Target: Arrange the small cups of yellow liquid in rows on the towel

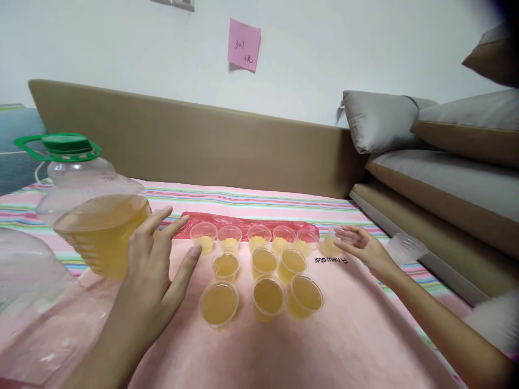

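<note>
My left hand (156, 275) hovers with its fingers spread, holding nothing, between a large jug (97, 216) of yellow liquid with a green cap and the cups. At the right end of the back row, my right hand (360, 246) has its fingers at a clear cup (330, 247) with some yellow liquid; its grip is partly hidden. Several clear plastic cups stand in rows on a pink cloth (243, 356). The front ones, such as this cup (219, 305), are fuller; those at the back, like this cup (204, 237), hold less.
Empty clear cups (405, 248) lie on their side right of my right hand. A red plastic bag (251, 220) lies behind the back row. Clear plastic (28, 281) fills the left edge. Cushions (454, 178) are stacked at the right, and a brown board (203, 140) stands behind.
</note>
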`<action>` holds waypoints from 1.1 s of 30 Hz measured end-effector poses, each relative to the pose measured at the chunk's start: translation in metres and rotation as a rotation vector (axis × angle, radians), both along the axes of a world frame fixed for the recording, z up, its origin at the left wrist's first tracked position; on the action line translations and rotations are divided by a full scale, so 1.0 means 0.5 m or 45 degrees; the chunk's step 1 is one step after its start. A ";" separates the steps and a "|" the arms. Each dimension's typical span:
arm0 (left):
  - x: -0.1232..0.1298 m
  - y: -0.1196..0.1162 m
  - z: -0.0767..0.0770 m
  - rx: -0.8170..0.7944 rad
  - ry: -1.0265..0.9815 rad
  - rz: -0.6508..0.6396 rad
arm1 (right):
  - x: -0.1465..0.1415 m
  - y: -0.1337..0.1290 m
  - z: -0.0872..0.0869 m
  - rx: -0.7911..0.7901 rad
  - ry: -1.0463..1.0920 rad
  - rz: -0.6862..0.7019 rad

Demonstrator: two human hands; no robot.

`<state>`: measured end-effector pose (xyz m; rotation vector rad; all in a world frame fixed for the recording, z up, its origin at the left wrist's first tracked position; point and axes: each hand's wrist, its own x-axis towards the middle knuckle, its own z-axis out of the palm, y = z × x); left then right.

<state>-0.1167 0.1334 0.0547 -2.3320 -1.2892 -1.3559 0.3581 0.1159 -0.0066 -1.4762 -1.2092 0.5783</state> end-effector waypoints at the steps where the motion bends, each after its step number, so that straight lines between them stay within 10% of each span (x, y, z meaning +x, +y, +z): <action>1: 0.000 0.000 0.000 -0.004 0.002 0.002 | 0.001 0.000 0.009 0.034 0.024 -0.002; 17: -0.012 -0.009 0.006 -0.018 -0.037 0.027 | -0.229 0.022 0.196 0.280 0.220 0.383; 33: -0.027 -0.034 0.029 -0.140 -0.217 0.045 | -0.413 0.088 0.147 0.146 -0.154 0.861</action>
